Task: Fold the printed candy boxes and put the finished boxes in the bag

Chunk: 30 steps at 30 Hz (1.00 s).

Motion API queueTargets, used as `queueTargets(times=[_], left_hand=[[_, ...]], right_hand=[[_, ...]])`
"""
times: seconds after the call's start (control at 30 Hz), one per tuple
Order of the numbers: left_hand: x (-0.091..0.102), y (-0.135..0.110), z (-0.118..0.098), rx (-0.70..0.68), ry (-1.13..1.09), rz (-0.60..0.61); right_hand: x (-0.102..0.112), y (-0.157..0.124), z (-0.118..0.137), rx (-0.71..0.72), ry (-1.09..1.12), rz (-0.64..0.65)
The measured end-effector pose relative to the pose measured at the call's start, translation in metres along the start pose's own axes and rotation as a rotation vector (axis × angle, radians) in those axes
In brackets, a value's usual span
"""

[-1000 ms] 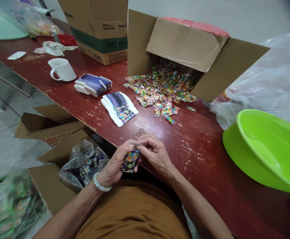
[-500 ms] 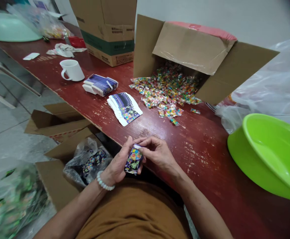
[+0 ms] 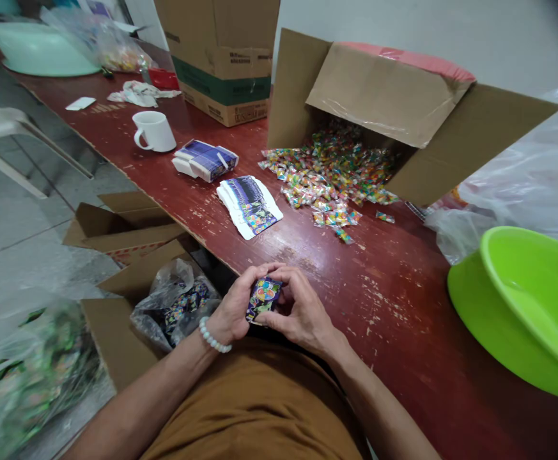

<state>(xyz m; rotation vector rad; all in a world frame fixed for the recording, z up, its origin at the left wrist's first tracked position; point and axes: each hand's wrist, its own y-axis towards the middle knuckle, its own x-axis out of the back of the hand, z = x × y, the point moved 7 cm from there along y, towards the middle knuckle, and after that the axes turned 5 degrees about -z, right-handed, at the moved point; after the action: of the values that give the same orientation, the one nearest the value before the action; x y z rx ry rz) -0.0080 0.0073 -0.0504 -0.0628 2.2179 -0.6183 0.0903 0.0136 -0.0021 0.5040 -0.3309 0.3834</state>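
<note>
A small dark printed candy box (image 3: 263, 298) with bright balls on its face is held between both hands at the table's front edge. My left hand (image 3: 236, 306), with a beaded bracelet at the wrist, wraps its left side. My right hand (image 3: 302, 310) grips the right side, thumb across the lower front. The box's back and the hidden fingers cannot be seen. Just beyond lies a stack of flat printed cartons (image 3: 250, 206), and farther left a second bundle of purple cartons (image 3: 206, 160). Small wrapped candies (image 3: 326, 185) spill from an open cardboard box (image 3: 369, 96).
A green basin (image 3: 513, 306) stands at right beside clear plastic sheeting (image 3: 523, 166). A white mug (image 3: 155, 131) and a tall carton (image 3: 221, 64) stand at back left. Below the table, an open box (image 3: 116, 338) holds a plastic bag of dark packets (image 3: 187, 306).
The white flap at the candy box's top no longer shows. My right hand has moved from the top edge down around its right side, and the view has shifted slightly left.
</note>
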Motion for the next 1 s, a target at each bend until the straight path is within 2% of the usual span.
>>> queueTargets(times=[0.1,0.17,0.27,0.33,0.43,0.5,0.6,0.67,0.7,0.77,0.87,0.93,1.0], left_hand=[[0.007,-0.001,0.002,-0.051,0.015,-0.06],[0.013,-0.003,0.0,-0.154,0.052,-0.097],[0.024,-0.005,-0.003,-0.295,0.112,-0.147],[0.038,-0.008,-0.006,-0.322,0.185,-0.181],[0.08,-0.021,-0.031,-0.399,0.547,-0.352],[0.117,-0.039,-0.065,-0.525,0.991,-0.564],[0.17,-0.062,-0.109,-0.567,1.17,-0.736],[0.186,-0.07,-0.131,-0.603,1.233,-0.813],[0.184,-0.069,-0.138,-0.627,1.261,-0.826],[0.165,-0.055,-0.143,-0.688,1.314,-0.802],[0.106,-0.015,-0.138,-0.795,1.419,-0.661],[0.06,0.012,-0.128,-0.876,1.632,-0.543],[0.028,0.033,-0.119,-0.904,1.88,-0.501]], right_hand=[[-0.012,-0.008,0.003,0.117,-0.314,0.073],[-0.019,-0.01,0.002,0.162,-0.454,0.082],[-0.035,-0.006,0.0,0.211,-0.485,0.097],[-0.048,-0.001,-0.002,0.215,-0.418,0.157],[-0.057,0.004,-0.012,0.154,-0.359,0.225],[-0.048,0.006,-0.023,0.112,-0.371,0.183],[-0.023,0.005,-0.043,0.074,-0.405,0.059],[-0.013,0.002,-0.055,0.053,-0.424,0.027],[-0.012,0.001,-0.058,0.044,-0.437,0.026],[-0.013,-0.001,-0.062,0.026,-0.477,0.025],[-0.018,-0.003,-0.06,0.006,-0.521,0.005],[-0.019,-0.003,-0.058,0.011,-0.498,-0.012],[-0.02,-0.003,-0.056,0.019,-0.467,-0.025]])
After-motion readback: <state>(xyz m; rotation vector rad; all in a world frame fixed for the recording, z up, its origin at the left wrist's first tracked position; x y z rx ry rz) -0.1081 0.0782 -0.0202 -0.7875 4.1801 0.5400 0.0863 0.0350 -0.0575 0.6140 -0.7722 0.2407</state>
